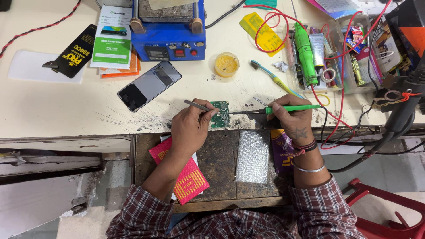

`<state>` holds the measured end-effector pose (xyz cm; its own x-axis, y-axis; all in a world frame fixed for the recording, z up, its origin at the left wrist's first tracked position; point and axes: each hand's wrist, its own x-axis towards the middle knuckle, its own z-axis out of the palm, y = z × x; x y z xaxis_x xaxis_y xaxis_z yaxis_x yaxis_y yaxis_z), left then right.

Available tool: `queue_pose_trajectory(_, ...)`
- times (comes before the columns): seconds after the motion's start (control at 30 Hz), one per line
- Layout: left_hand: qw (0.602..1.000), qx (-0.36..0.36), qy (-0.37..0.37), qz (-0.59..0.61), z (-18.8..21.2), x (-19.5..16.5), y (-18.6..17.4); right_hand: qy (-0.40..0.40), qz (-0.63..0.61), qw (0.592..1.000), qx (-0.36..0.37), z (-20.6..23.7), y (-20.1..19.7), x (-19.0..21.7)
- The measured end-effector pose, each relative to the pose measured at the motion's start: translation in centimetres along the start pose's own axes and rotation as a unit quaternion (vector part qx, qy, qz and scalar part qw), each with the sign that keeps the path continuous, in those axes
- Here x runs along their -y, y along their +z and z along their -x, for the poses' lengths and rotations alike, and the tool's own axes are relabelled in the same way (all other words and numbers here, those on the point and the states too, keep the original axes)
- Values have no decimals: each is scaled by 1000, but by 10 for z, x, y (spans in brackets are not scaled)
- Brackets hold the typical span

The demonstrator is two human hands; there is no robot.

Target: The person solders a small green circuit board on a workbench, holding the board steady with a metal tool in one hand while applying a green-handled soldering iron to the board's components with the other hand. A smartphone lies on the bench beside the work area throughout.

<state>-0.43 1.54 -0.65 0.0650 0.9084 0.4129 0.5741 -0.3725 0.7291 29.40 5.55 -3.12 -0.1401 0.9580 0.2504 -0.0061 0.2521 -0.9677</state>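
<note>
On the tabletop (53,106), at about ten o'clock from the hands, lie a black card (74,52) and a green-and-white packet (113,36), with a phone (149,86) face up just below them. At twelve o'clock stands a blue machine (170,30), and beside it, toward one o'clock, a small yellow tub (226,64) and a toothbrush (273,78). The left hand (191,128) is closed on tweezers (199,106), their tip touching the upper left edge of the green board (220,113), which lies at the tabletop's near edge, between the two hands. The right hand (294,116) grips a green-handled iron (283,108) like a pen, its dark tip lying level and reaching the board's right side. Below the hands, at six o'clock, a red envelope (183,175) and a strip of bubble wrap (253,156) lie on a dark drawer board. At two o'clock a clear tray (330,53) holds tools and red wires.
</note>
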Motion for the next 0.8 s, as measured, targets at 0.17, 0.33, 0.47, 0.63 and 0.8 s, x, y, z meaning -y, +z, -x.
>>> queue_pose_trajectory(0.17, 1000, -14, 12, 5, 1, -1, -1, -4, 7, 1000, -4, -1, 1, -1)
queue_pose_trajectory(0.33, 1000, -1, 1, 4, 0, 0, -2, -7, 5, 1000, -4, -1, 1, -1)
queue_pose_trajectory(0.47, 1000, 0, -2, 6, 0, 0, 0, -5, 10, 1000, -3, 0, 1, 0)
queue_pose_trajectory(0.63, 1000, -6, 2, 7, 0, -1, 1, -5, -2, 1000, -9, 0, 1, -1)
queue_pose_trajectory(0.8, 1000, 2, -8, 4, 0, 0, -1, -3, 5, 1000, -6, 0, 1, -1)
